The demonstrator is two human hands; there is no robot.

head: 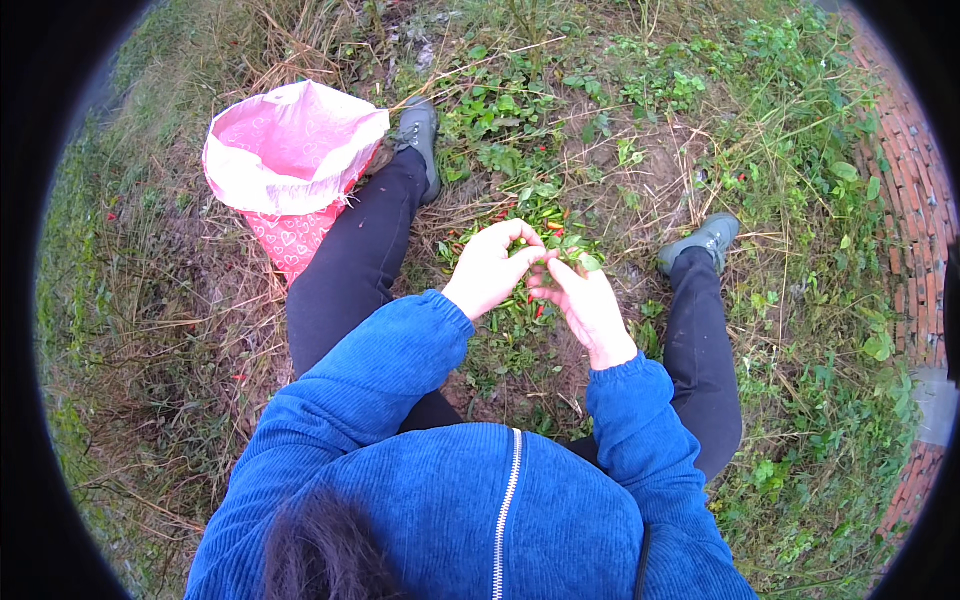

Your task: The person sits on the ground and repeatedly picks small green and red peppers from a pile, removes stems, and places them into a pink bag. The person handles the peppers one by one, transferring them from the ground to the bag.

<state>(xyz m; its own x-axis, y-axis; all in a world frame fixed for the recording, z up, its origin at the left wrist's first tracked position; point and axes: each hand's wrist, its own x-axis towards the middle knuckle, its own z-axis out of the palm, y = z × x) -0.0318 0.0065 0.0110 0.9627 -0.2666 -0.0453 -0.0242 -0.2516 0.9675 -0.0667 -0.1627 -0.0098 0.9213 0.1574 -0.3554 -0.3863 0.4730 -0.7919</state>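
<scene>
In front of my body, my left hand (pixel 495 265) and my right hand (pixel 589 304) meet at the fingertips. A small green leafy sprig (pixel 590 262) is pinched between them, its leaves sticking out past my right fingers. My left thumb and forefinger close at its near end; fingers hide the exact grip there. Below both hands, a loose heap of green and red chili peppers (pixel 555 225) lies on the ground among picked leaves. Some peppers are hidden by my hands.
A pink and white woven sack (pixel 289 232) with heart prints stands with its mouth open, against my left leg (pixel 352 262). My right leg (pixel 701 352) is spread to the other side. Weeds (pixel 517 105) and dry straw cover the soil. A brick surface (pixel 911 202) runs along the right.
</scene>
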